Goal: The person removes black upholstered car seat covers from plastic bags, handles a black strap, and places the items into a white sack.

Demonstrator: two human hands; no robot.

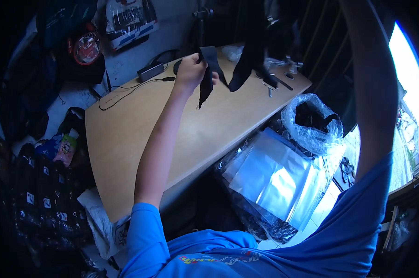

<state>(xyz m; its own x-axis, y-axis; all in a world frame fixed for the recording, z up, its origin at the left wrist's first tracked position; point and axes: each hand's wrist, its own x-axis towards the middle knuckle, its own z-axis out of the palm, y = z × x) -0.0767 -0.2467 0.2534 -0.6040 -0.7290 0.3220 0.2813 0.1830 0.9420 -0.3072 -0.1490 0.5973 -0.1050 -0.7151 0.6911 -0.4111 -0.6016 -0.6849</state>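
From the head camera, the left hand [190, 70] is closed around a black strap [208, 74]. The hand holds the strap up over the far part of the wooden table [126, 139]. One end of the strap hangs straight down, just to the right of the hand, so that part runs up and down. The rest of the strap goes up and off to the right, toward more black cloth [248, 60] hanging there.

The right arm goes up high and out of the picture. Its hand is not seen, so I cannot tell if it holds anything.

Behind the left hand, a black power box [150, 72] with a thin cord lies on the table. Well below and to the right of the hand sit clear plastic bags [274, 180].
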